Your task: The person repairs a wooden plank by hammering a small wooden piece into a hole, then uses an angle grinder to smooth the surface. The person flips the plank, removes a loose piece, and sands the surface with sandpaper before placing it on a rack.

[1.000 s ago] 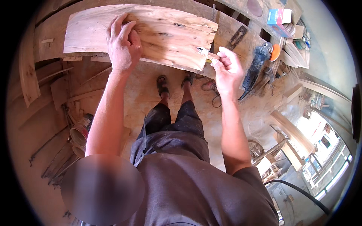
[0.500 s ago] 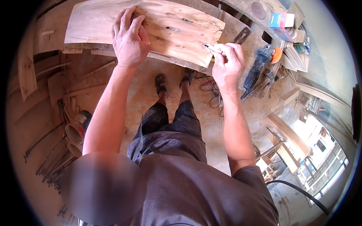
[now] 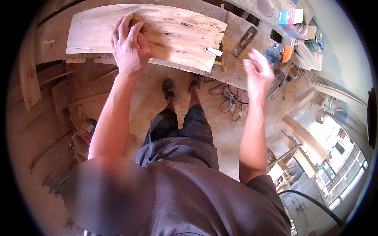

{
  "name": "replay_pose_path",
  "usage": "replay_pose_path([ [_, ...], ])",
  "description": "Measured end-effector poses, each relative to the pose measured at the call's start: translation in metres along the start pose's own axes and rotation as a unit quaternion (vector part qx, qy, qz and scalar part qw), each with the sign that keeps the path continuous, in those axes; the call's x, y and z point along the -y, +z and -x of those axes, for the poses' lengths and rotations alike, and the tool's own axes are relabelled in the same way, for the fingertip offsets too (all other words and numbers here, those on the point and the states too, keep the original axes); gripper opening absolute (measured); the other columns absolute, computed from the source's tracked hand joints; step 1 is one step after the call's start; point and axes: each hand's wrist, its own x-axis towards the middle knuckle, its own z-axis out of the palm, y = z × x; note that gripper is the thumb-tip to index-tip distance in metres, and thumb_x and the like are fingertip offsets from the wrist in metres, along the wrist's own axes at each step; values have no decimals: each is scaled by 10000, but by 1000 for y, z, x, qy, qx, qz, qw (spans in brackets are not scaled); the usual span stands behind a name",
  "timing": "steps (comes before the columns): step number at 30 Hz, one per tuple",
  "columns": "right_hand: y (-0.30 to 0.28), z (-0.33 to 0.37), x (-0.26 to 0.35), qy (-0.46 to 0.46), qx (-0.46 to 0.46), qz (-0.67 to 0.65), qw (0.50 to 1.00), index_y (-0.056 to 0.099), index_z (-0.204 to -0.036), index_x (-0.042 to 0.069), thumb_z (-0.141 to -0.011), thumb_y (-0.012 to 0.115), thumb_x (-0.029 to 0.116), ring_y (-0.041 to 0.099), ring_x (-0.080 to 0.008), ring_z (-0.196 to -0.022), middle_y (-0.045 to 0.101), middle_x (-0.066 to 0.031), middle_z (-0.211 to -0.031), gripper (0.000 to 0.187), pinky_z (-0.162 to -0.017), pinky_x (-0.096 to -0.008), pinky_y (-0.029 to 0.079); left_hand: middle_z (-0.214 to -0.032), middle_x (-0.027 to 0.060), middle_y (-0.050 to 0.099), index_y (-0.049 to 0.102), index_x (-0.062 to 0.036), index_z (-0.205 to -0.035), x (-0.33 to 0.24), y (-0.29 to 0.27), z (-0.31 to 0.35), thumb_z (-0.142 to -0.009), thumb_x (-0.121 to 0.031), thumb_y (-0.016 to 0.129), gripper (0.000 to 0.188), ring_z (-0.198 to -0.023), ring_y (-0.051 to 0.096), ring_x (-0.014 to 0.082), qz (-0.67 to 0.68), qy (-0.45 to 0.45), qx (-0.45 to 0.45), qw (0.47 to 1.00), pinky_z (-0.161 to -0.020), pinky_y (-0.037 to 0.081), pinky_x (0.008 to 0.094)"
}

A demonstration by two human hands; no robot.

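The wooden slab (image 3: 157, 33) lies flat on the bench (image 3: 252, 45), its right end near a small pale tool (image 3: 214, 51). The left hand (image 3: 130, 45) presses palm-down on the slab's middle, fingers spread and gripping nothing. The right hand (image 3: 258, 72) hangs in the air off the slab's right end, fingers loose and empty. To work it well, keep steady downward weight on the slab so it cannot slide.

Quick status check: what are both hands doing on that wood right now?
Left hand flat on pale knotty wooden slab. Right hand open, raised, empty. Small white piece at slab's edge.
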Motion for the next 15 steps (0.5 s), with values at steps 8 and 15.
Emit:
replay_pose_path([
  [8,-106,-4,-176,234,-186,154,942,617,-1247,-88,-716,839,80,658,-274,-1088,670,-213,-1220,600,-992,-384,493,-1574,226,338,604,-81,-1347,-71,2,-2,-831,-357,801,617,-1476,179,517,127,-51,135,981,-1215,212,602],
  [15,-128,12,-197,237,-249,194,919,593,-1222,-84,-737,689,121,653,-352,-1069,681,-232,-1153,535,-1012,-385,466,-1637,234,140,512,-86,-1453,-123,15,-13,-766,-505,814,860,-1489,21,562,69,-110,212,969,-1188,188,668],
])
